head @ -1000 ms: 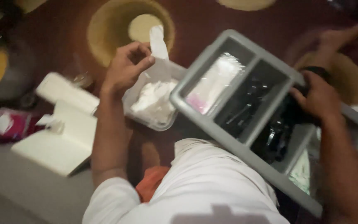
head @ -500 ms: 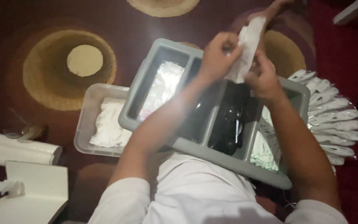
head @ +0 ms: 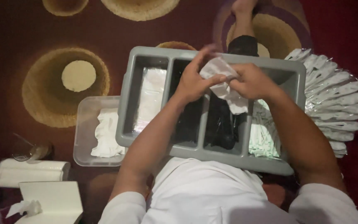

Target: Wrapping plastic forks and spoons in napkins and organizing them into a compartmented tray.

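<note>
Lowered since before, both hands [head: 222, 81] pinch a white napkin [head: 228, 89] over the grey tray [head: 146, 56], beside fanned packets [head: 336, 99].

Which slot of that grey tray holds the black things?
The middle slots of the grey tray, under the hands; the far-left slot holds clear packets, the far-right pale green ones.

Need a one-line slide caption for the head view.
Both hands, left hand and right hand, fold a white napkin over a grey divided tray.

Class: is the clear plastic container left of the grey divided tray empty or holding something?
Holding something: the clear plastic container has white crumpled napkins lying inside.
</note>
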